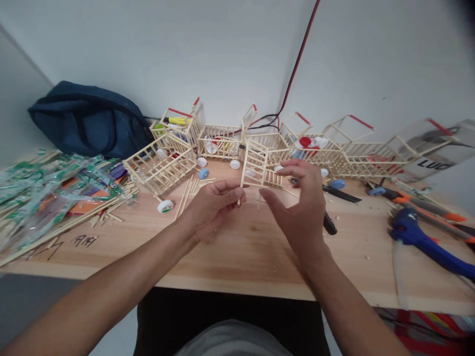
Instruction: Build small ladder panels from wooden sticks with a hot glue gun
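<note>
My left hand [213, 205] pinches the lower corner of a small ladder-like frame of thin wooden sticks [257, 165] and holds it upright over the wooden table [237, 257]. My right hand [300, 202] hovers just right of the frame with fingers apart and curved, the fingertips close to its right side; whether they touch it I cannot tell. A black tool [329, 223] lies on the table partly behind my right hand.
Several stick-built carts [163, 165] with red handles stand along the back wall, bottle caps [165, 206] among them. Loose sticks and green wrappers [55, 190] pile up left, before a dark blue bag [89, 121]. A blue glue gun [419, 235] and orange-handled cutters [419, 205] lie right.
</note>
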`<state>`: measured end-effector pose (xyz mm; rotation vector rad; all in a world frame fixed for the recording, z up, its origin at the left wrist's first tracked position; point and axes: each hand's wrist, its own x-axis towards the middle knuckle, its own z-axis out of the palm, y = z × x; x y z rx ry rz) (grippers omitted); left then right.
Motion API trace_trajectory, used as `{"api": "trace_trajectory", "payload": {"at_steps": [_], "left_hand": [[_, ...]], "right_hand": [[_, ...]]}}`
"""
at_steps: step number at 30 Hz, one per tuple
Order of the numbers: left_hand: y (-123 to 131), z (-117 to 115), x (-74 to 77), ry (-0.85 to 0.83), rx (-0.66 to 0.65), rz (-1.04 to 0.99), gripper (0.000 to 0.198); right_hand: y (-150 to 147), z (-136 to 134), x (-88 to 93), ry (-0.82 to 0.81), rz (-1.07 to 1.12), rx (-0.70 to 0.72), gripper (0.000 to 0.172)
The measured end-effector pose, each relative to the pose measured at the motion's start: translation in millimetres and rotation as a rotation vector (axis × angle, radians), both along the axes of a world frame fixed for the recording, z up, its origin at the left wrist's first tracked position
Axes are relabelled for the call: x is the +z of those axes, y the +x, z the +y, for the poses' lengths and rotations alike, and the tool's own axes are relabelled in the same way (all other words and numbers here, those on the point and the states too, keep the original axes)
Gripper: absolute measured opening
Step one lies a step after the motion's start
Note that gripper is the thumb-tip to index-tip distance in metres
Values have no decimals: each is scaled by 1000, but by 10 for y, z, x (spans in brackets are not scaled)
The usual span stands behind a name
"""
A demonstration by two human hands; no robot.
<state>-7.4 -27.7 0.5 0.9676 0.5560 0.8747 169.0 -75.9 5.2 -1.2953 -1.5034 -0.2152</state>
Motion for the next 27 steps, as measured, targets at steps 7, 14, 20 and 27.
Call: {"api": "trace_trajectory", "payload": {"at_steps": [7, 14, 20, 27], "left_hand": [[-8, 0, 33, -2, 24, 14, 20], [-18, 5, 17, 35, 42, 66, 23], [-36, 10, 9, 79, 21, 121, 22], [-33, 4, 57, 81, 77, 255, 33]], "right_hand": [[41, 48, -85, -803, 846, 460, 59], [12, 35, -38, -752, 784, 533, 41], [21, 37, -42, -683, 672, 475, 40], [-2, 31, -22, -653, 670, 422, 41]]}}
